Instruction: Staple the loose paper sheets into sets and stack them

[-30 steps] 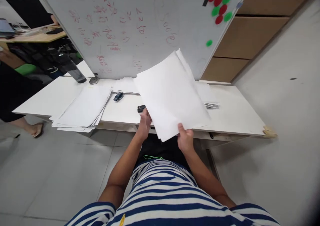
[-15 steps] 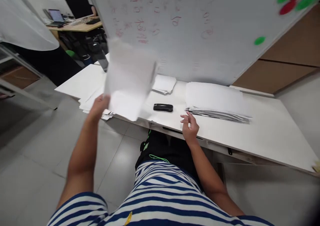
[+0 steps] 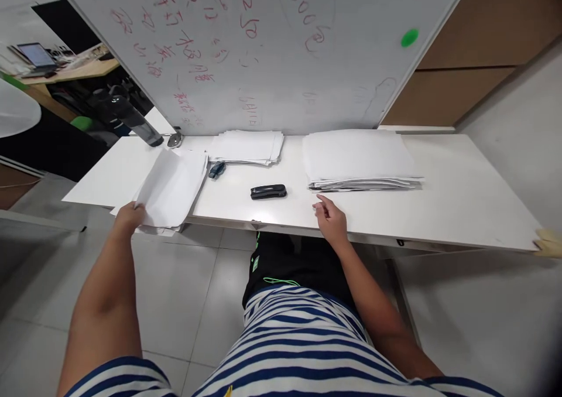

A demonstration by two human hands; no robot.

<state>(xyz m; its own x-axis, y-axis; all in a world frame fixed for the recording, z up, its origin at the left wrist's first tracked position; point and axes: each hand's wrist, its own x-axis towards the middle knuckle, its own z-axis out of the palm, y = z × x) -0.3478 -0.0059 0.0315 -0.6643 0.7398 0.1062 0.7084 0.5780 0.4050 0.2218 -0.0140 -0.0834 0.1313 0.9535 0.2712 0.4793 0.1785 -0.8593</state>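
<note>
Evidently the left hand [image 3: 128,216] has its fingers clamped on the edge of the white sheets [image 3: 165,191], well left of the stapler [image 3: 268,191]. They look light, floppy, easily creased; a broad pinch along the margin seems best. Right of the stapler, the right hand [image 3: 332,221] is empty, fingers loosely curled.
</note>
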